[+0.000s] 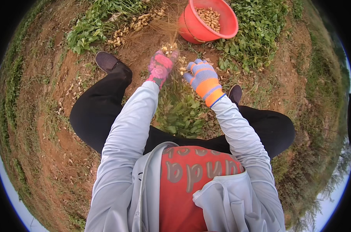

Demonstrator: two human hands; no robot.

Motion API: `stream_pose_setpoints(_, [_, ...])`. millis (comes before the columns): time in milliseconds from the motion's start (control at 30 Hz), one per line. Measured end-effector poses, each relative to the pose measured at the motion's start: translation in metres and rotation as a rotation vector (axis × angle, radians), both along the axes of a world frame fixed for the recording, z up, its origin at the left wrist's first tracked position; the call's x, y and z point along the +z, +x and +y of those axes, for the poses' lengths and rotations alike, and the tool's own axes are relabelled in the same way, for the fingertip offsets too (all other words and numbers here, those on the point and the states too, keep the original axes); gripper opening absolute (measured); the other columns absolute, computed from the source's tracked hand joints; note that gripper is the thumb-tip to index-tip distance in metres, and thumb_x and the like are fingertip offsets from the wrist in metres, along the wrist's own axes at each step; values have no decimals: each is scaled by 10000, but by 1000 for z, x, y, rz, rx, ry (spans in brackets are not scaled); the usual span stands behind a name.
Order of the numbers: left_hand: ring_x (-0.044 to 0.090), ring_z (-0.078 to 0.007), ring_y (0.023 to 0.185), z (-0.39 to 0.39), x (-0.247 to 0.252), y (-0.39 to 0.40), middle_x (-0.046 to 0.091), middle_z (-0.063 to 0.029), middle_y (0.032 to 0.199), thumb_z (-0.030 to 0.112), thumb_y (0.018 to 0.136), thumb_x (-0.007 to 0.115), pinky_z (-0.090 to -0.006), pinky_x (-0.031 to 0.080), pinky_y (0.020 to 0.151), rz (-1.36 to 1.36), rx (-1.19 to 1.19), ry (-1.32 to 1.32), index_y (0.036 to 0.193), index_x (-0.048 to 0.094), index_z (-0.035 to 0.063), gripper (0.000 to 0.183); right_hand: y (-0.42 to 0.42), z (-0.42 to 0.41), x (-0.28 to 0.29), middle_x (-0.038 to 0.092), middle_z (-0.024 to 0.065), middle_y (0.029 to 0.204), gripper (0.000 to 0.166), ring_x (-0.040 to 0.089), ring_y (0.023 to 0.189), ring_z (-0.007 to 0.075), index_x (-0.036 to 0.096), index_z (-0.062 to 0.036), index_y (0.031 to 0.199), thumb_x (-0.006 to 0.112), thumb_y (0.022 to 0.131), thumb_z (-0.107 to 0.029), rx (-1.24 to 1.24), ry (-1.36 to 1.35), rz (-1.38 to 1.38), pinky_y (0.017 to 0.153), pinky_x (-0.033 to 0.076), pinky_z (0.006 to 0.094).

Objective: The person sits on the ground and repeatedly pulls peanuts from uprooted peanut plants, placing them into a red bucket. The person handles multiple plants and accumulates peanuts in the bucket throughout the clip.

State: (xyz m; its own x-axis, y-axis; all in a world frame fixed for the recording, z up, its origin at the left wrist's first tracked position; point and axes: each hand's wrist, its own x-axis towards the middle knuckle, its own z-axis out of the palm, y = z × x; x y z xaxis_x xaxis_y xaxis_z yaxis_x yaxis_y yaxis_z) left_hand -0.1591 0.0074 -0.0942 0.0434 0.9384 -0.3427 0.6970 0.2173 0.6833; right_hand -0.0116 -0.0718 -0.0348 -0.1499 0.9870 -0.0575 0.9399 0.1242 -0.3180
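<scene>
My left hand [161,64], in a pink floral glove, grips a bunch of peanut plants [178,108] near the roots. Pods cluster above and to the right of that glove, and the leafy stems hang down between my legs. Close on the right, my right hand [204,77] wears a blue and orange striped glove; its fingers are bent beside the pods [182,69]. Whether its fingertips hold a pod is not clear. A red plastic bucket [190,30], partly filled with picked peanuts [209,18], stands on the soil beyond both hands.
Uprooted peanut plants with pods [140,21] lie at the upper left, their leaves [90,32] towards the left. More leafy plants [254,37] lie right of the bucket. My shoes [106,61] rest on reddish soil on either side. Grass borders the field at right.
</scene>
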Motion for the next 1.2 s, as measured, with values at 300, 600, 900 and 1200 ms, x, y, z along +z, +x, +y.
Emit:
stream_pose_setpoints(300, [578,-360,923,-6,12,2,600,-226,984,579,726,571,-417,461,788,122,-32,62,1053,555,-23,685,-16,-26,7,609,214,921,409,578,850,378,495,-40,1022,558,803,-379,-184,-434,255,744,440,420])
stream_pose_setpoints(600, [575,-361,926,-7,6,2,602,-225,983,600,724,559,-407,457,794,169,-51,90,1056,553,-29,711,-32,-57,20,555,147,613,214,574,596,326,507,-81,891,487,862,-292,237,-402,202,556,446,381])
stream_pose_setpoints(900, [574,-362,927,2,-30,-3,602,-225,980,609,722,555,-404,454,796,-217,-137,95,1054,553,-31,721,22,-39,0,562,78,915,282,548,649,95,439,-47,1141,460,878,-144,-359,-439,1389,509,452,197])
stream_pose_setpoints(1200, [573,-364,919,-8,-2,2,606,-227,955,617,718,555,-402,448,802,-172,-174,-3,1016,559,-35,718,1,1,-15,603,221,846,406,573,819,382,523,-8,956,571,810,-384,-166,-234,336,695,441,406])
